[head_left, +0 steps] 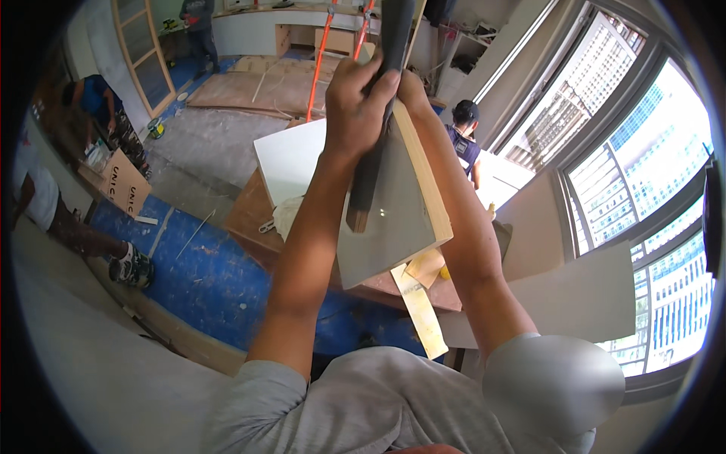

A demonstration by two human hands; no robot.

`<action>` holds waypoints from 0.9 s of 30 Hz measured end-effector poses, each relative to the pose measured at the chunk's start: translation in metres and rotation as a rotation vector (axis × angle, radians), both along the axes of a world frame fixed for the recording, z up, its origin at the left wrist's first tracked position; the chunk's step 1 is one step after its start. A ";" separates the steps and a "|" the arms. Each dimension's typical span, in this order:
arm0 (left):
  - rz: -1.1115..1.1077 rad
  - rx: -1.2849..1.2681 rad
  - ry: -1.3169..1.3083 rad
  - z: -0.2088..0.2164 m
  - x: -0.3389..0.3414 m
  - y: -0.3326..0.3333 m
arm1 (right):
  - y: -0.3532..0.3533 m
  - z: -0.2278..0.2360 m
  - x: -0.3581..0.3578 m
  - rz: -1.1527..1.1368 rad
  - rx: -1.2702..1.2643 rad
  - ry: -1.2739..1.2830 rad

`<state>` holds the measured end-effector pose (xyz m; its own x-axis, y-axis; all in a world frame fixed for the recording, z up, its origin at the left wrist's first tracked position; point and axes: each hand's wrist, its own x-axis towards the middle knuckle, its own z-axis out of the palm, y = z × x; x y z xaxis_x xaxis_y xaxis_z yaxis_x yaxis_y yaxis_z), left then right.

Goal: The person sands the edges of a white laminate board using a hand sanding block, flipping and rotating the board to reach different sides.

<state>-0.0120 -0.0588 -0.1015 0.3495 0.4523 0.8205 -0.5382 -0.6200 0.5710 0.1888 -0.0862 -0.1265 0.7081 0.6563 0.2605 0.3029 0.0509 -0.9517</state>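
Note:
My left hand [354, 110] is raised and closed around a long dark grey strip [370, 170] with a brown, wood-like lower end. Behind and beside the strip is a pale glossy panel [401, 204] with a light wood edge, tilted and held up in front of me. My right hand [412, 92] is up at the far end of the panel's wood edge, close to the strip. Its fingers are hidden behind the strip and panel, so its grip does not show.
A brown worktable [253, 216] below carries a white sheet [291, 155] and scraps. An orange ladder [321, 60] stands ahead. One person [463, 136] is near the windows; others are at left. Blue covering [204, 257] lies on the floor. A pale board [560, 291] is at right.

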 end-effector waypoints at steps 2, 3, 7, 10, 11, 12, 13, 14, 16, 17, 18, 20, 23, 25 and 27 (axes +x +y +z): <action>0.025 -0.011 0.068 -0.048 -0.027 -0.016 | 0.003 -0.015 0.022 0.000 -0.020 -0.071; 0.049 -0.004 0.089 -0.060 -0.037 -0.016 | 0.007 -0.009 0.016 0.002 0.005 -0.061; -0.034 -0.103 -0.016 -0.046 -0.058 -0.007 | -0.004 0.016 -0.045 0.025 0.090 0.123; -0.048 -0.012 -0.099 0.003 -0.028 -0.002 | -0.007 0.017 -0.034 -0.048 0.018 -0.028; 0.008 0.108 -0.115 0.008 -0.017 0.002 | -0.005 0.013 -0.028 -0.023 0.019 0.009; -0.034 0.084 -0.126 0.009 -0.010 -0.002 | -0.003 0.013 -0.023 0.005 0.024 0.043; -0.050 0.025 -0.054 0.005 -0.011 -0.009 | -0.002 0.013 -0.018 0.032 0.029 0.078; -0.044 0.005 -0.003 -0.002 -0.019 -0.011 | -0.002 0.012 -0.013 0.059 0.034 0.112; -0.020 0.003 0.053 -0.032 -0.037 -0.019 | -0.004 0.005 -0.006 0.102 0.039 0.188; 0.008 0.026 0.052 -0.053 -0.049 -0.025 | -0.004 0.006 -0.010 0.114 0.071 0.172; 0.024 -0.001 0.107 -0.071 -0.060 -0.030 | -0.005 0.008 -0.015 0.125 0.104 0.157; -0.076 -0.166 0.050 -0.077 -0.060 -0.036 | -0.012 0.004 0.005 0.023 0.083 -0.063; -0.069 -0.284 -0.059 -0.052 -0.078 -0.013 | -0.022 0.033 -0.062 0.013 -0.047 0.317; -0.106 -0.280 -0.079 -0.030 -0.071 -0.005 | -0.062 0.050 -0.101 -0.028 -0.132 0.242; -0.121 -0.208 -0.110 -0.015 -0.053 0.002 | -0.090 0.035 -0.110 0.144 0.052 0.396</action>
